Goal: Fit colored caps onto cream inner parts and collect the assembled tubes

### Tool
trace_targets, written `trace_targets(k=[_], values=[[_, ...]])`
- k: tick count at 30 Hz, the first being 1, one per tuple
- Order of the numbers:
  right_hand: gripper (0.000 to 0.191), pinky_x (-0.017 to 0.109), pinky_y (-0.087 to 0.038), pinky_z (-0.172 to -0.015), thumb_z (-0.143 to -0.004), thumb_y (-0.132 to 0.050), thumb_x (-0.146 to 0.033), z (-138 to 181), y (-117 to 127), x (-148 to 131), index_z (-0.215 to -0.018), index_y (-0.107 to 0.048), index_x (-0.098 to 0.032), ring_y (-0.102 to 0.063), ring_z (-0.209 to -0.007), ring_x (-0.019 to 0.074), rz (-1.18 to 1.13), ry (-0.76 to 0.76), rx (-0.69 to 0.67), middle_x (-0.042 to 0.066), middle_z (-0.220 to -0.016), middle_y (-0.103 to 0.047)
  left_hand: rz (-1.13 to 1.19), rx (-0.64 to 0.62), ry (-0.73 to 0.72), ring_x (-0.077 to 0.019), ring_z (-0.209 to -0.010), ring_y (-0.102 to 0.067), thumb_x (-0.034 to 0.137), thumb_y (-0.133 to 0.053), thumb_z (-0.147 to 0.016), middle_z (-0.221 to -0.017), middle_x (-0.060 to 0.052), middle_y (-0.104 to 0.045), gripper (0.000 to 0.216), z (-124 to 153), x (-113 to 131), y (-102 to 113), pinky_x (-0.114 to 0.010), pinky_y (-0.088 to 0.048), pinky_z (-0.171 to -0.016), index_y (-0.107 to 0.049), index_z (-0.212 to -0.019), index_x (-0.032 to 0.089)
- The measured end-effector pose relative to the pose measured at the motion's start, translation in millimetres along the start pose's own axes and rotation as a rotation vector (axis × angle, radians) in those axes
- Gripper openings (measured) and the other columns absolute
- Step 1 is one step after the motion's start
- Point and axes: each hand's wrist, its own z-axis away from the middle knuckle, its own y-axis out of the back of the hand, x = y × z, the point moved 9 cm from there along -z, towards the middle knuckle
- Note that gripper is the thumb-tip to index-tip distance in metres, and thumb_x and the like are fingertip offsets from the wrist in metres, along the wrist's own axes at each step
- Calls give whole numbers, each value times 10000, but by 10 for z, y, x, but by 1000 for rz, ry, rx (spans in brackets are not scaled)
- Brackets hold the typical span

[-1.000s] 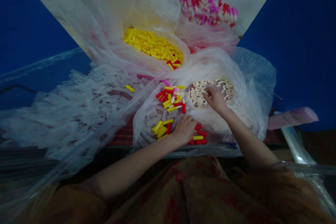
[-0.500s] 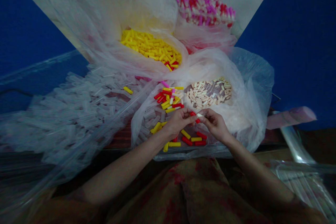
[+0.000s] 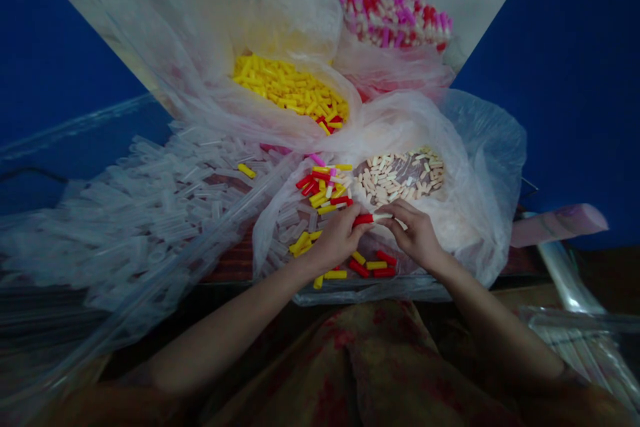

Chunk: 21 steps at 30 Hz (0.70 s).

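Note:
My left hand (image 3: pixel 337 238) pinches a small red plastic cap (image 3: pixel 363 219) at its fingertips. My right hand (image 3: pixel 416 235) pinches a short white piece (image 3: pixel 384 217) whose end meets the red cap. Both hands hover over a clear plastic bag (image 3: pixel 465 213) lying open in front of me. Loose red and yellow caps (image 3: pixel 373 265) lie under the hands. More red, yellow and pink caps (image 3: pixel 325 188) lie just beyond the left hand. A heap of white pieces (image 3: pixel 400 177) sits beyond the right hand.
A bag of yellow caps (image 3: pixel 290 90) stands behind, and a bag of pink, red and white pieces (image 3: pixel 397 10) behind that. Clear plastic tubes (image 3: pixel 150 207) fill a large bag at the left. Blue walls (image 3: pixel 575 80) close both sides. Patterned cloth (image 3: pixel 375 367) covers my lap.
One second ago my right hand was in the white pieces and my left lay on the caps. Both then came together, and the red cap and white piece now touch end to end.

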Motion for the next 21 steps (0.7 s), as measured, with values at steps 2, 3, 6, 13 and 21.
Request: trace_targets(k=[2, 3, 6, 13, 21], values=[[202, 292, -488, -752, -910, -512, -127, 1, -36, -49, -1030, -657, -202, -609, -873, 176, 23, 61, -54, 69, -926, -654, -60, -34, -2, -166, -766, -544, 239, -502, -880, -805, -20, -593, 74, 23, 15, -10, -278, -381, -697, -517, -854, 172], [215, 294, -491, -758, -908, -509, -119, 6, -49, -62, -1040, -657, -203, -612, -880, 176, 24, 80, -72, 71, -936, -659, -91, -43, 2, -165, -751, -541, 229, -501, -878, -787, -17, -588, 65, 34, 13, -14, -274, -372, -681, -513, -850, 172], [220, 279, -500, -746, -900, -515, -103, 14, -52, -63, -1030, -663, -202, -631, -867, 164, -9, 80, -65, 67, -931, -672, -167, -38, 13, -171, -743, -544, 212, -505, -868, -759, -14, -577, 46, 60, 0, -18, -270, -366, -662, -494, -840, 177], [184, 275, -503, -703, -906, -515, -155, 26, -150, -13, -978, -678, -202, -646, -795, 159, -26, 36, -52, 53, -860, -688, -262, -3, 12, -185, -751, -579, 157, -452, -859, -761, -20, -583, 38, 107, -44, -56, -282, -397, -669, -458, -843, 191], [190, 282, -497, -731, -915, -520, -220, 11, -294, 168, -972, -699, -196, -650, -818, 171, -57, -32, -68, 64, -875, -702, -403, -91, 67, -213, -809, -617, 141, -461, -879, -824, -61, -621, 39, 45, -141, -103, -289, -420, -674, -462, -894, 177]])
